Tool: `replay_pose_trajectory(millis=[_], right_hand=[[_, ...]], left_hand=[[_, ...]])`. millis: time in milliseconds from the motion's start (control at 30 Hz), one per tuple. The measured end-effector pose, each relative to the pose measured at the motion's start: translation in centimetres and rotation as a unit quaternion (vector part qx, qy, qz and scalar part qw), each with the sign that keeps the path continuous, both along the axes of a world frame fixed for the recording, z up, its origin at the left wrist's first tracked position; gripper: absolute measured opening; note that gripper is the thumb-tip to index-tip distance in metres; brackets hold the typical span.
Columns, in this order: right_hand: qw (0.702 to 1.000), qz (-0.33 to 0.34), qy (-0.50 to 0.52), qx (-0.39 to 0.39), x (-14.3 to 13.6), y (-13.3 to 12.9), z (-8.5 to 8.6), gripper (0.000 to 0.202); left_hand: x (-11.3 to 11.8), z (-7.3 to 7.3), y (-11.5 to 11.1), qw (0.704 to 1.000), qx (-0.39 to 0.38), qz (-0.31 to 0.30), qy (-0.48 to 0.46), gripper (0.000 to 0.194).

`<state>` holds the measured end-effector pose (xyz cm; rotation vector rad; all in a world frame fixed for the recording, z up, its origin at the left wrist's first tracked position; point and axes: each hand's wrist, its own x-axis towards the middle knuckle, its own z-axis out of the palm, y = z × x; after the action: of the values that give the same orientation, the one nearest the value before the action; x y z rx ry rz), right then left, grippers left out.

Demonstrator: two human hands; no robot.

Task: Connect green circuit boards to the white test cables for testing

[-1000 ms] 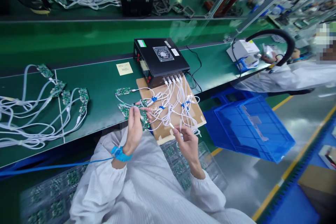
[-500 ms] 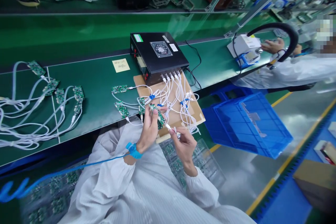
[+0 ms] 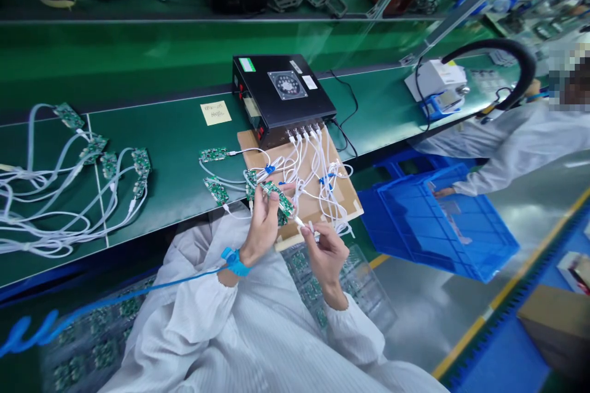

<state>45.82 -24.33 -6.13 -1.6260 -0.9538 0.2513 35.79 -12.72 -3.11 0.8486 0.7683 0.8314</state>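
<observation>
Beside a green bench [image 3: 170,144], the left hand [image 3: 262,225] is holding a board [image 3: 284,202], the right hand [image 3: 327,253] pinching a plug [image 3: 298,221] now meeting it.

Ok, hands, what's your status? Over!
Left hand holding green circuit board. Right hand pinching white cable plug at board's end. Tangled white cables just beyond.

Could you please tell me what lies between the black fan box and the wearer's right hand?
In the head view, white cables running from the black box lie there, over a brown board.
</observation>
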Motion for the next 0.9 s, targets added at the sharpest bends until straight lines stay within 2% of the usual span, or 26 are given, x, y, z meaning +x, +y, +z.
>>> replay_pose_trajectory(millis=[167,333,533,700,900], right_hand=[[1.0,-0.006,0.003,-0.024,-0.1,0.1,-0.1,0.008],[1.0,-0.022,-0.001,-0.015,-0.2,0.2,-0.2,0.006],[0.996,-0.049,-0.057,-0.056,0.0,0.4,-0.2,0.01],[0.99,-0.001,-0.132,-0.039,-0.2,0.9,0.4,0.007],[0.986,-0.018,-0.163,-0.029,-0.6,1.0,0.9,0.009]], left_hand=[[-0.1,0.0,0.0,1.0,0.001,0.001,-0.009,0.057],[-0.2,0.1,-0.1,1.0,0.013,-0.001,-0.02,0.058],[-0.7,0.1,0.5,0.996,0.046,0.039,0.061,0.049],[-1.5,0.1,1.5,0.998,0.017,-0.008,0.065,0.035],[-2.2,0.6,1.8,0.996,0.046,-0.04,0.072,0.032]])
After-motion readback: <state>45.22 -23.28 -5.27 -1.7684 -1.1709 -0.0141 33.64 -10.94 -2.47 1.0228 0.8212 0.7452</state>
